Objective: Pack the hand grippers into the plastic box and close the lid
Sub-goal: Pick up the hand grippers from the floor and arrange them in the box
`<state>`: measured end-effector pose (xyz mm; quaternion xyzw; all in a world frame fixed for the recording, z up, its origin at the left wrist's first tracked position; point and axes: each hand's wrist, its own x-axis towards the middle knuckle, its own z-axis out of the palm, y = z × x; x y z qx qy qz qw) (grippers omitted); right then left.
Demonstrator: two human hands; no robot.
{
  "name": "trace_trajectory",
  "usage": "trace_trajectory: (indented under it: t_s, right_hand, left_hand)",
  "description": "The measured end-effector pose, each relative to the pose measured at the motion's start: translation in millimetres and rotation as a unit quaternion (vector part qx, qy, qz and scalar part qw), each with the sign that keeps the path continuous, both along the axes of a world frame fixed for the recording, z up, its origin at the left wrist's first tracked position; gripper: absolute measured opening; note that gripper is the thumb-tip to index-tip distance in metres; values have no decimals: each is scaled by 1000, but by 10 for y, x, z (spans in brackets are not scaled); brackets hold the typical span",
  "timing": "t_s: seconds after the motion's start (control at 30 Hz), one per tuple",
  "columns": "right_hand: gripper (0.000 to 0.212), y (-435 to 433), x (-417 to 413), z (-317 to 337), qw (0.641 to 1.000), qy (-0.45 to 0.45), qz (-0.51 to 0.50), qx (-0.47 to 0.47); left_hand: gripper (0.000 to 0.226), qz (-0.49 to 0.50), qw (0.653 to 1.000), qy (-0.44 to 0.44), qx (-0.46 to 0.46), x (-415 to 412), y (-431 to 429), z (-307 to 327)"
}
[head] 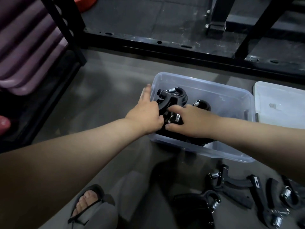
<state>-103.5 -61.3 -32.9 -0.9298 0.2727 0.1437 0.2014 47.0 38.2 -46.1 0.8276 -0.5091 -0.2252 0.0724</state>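
a grey floor (pixel 102 90) carries everything here, with a black metal rack frame (pixel 165 47) running across the far side and stacked purple mats (pixel 28 52) at the far left. a clear plastic box (pixel 231 96) sits open on the floor, its long axis running from near left to far right. its lid (pixel 280 103) lies flat on the floor just beside the box's right end, top side up.

inside the box, black hand grippers are piled toward the left end. the topmost hand gripper (pixel 171 98) lies tilted, its steel spring and curved head pointing away from the person and its handles pointing back toward the hands. a second one (pixel 202 104) shows only its spring and rounded head, just right of the first.

both bare arms reach forward over the near wall of the box. the left hand (pixel 145 116) is palm down, index finger stretched out along the box's left wall, the other fingers curled around a handle of the topmost gripper. the right hand (pixel 193 121) is palm down too, thumb and fingers closed on the lower handle of the same gripper.

more loose hand grippers (pixel 234 184) lie scattered on the floor near the box's near right corner, handles pointing various ways. a sandalled foot (pixel 87 202) rests at the bottom edge.
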Motion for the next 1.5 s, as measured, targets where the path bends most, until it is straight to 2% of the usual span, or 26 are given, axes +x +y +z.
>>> trace_trajectory:
  t_s: [0.13,0.33,0.43,0.6,0.77,0.87,1.03,1.17,1.27,1.33,1.43,1.5]
  right_hand:
    - [60,21,19,6,996,54,36,-68]
    - [47,-61,97,-72,997,41,15,-57]
    - [47,-40,95,-79,995,55,33,-74]
    - [41,-101,22,-99,997,31,35,-57]
    - [58,-46,-7,-37,996,15,44,-72]
    - [48,-55,24,45,996,0,38,-76]
    - [43,-9,-21,59,994,36,63,-84]
    - [50,-2,-48,48,987,54,73,-129]
    - [73,4,-57,20,980,78,69,-171]
    - [85,16,-72,-14,972,81,71,-208]
    - [78,30,-65,-51,963,60,91,-247]
    - [77,36,-52,-54,967,64,86,-231]
  left_hand:
    - [27,15,1000,-10,1,-27,-32,-13]
    - [44,-3,1000,-11,0,2,-8,-31]
    - [45,8,1000,-3,-14,-2,-22,-45]
    - [46,10,999,20,-24,2,3,-35]
    - [43,-9,1000,2,-20,-3,24,-41]
    - [39,-8,999,5,-43,5,53,-81]
    - [43,-15,999,8,-30,0,44,-80]
    - [50,-6,999,13,-34,-25,55,-71]
    - [41,37,992,75,-96,-30,67,-85]
    - [45,45,986,87,-137,-35,52,-100]
    - [55,76,977,108,-165,-24,28,-100]
    - [58,85,976,114,-164,-21,29,-109]
